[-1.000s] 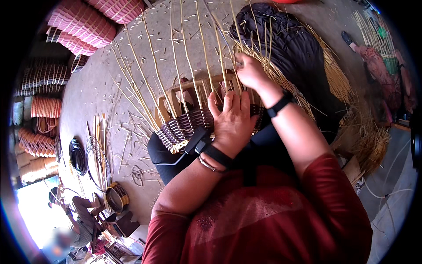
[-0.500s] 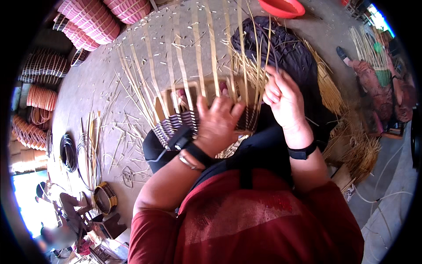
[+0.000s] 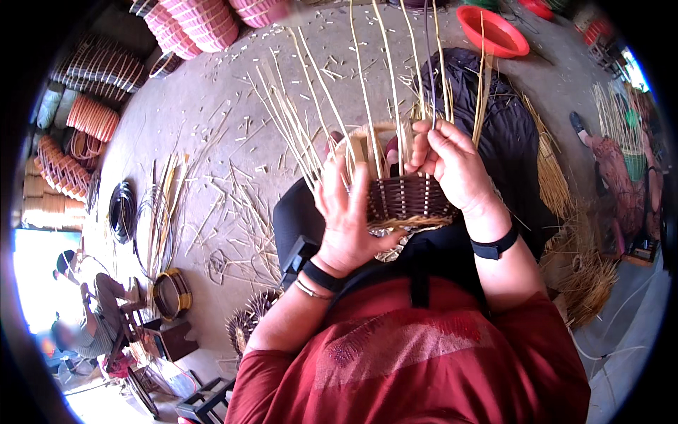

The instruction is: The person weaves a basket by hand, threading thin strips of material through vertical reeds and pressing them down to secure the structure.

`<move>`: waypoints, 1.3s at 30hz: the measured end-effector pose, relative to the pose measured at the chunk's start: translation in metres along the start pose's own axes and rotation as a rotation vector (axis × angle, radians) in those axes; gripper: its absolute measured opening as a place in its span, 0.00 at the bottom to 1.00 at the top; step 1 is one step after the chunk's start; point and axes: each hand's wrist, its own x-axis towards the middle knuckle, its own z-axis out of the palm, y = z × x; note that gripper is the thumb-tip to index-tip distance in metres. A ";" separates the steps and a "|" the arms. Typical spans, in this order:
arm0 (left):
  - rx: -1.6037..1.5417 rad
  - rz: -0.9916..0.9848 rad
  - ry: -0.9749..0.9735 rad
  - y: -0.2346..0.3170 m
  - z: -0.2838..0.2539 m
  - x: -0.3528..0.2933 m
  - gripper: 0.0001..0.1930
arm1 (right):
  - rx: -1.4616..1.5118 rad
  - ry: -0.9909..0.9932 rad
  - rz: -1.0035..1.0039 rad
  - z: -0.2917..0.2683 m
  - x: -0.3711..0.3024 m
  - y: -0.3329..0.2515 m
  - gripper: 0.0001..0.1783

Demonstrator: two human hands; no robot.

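A partly woven basket (image 3: 411, 198) of dark brown strands sits on my lap, its pale upright stakes (image 3: 365, 92) fanning upward and outward. My left hand (image 3: 344, 219) lies against the basket's left side, fingers apart and thumb out toward its lower edge. At the right part of the rim, my right hand (image 3: 455, 166) pinches a thin dark weaving strand (image 3: 427, 60), which runs up away from me among the stakes. A light tan curved piece (image 3: 364, 134) shows behind the stakes; its kind is unclear.
Cut straw bits litter the concrete floor (image 3: 233, 106). A dark cloth (image 3: 470, 88) and straw bundles (image 3: 547, 166) lie to the right, a red basin (image 3: 492, 32) beyond. Stacked baskets (image 3: 95, 63) and a coil of dark strands (image 3: 122, 212) are left. Other people sit at both sides.
The basket has turned and tilted, showing more of its woven wall. My left hand has shifted from over the rim to its left side. My right hand has come in to the rim.
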 end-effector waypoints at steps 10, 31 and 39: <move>0.047 -0.058 -0.073 0.041 0.019 0.020 0.54 | -1.280 0.172 -0.820 0.027 0.086 0.004 0.43; 0.218 0.101 -0.200 0.073 0.029 0.061 0.47 | -0.143 0.311 -0.218 -0.086 0.014 -0.019 0.44; 0.586 0.553 -0.296 0.089 0.089 0.081 0.36 | 0.228 0.585 0.046 -0.155 -0.019 0.034 0.20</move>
